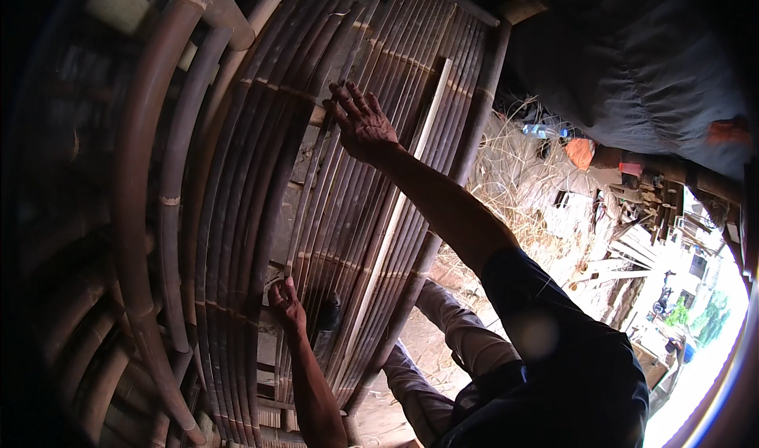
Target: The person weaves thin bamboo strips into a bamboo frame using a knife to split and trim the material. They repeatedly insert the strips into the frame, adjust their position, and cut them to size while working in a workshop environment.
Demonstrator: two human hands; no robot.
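Bamboo slat panel (348, 195) filling frame centre, thick curved poles (142, 211) crowding its left edge, straw-littered ground (514, 179) lying open beyond its right edge. Right hand (362, 120) pressing flat, fingers spread, on upper slats. Left hand (285, 302) curling closed around one thin slat (299, 211) lower down.

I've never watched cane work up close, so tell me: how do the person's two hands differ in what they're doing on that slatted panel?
The right hand lies high on the cane slat panel, fingers spread flat across several slats; the left hand sits much lower, curled and pinching at a single slat. The right arm stretches out long; the left forearm rises straight from the lower edge. Both are bare and touch the same panel of dark slats.
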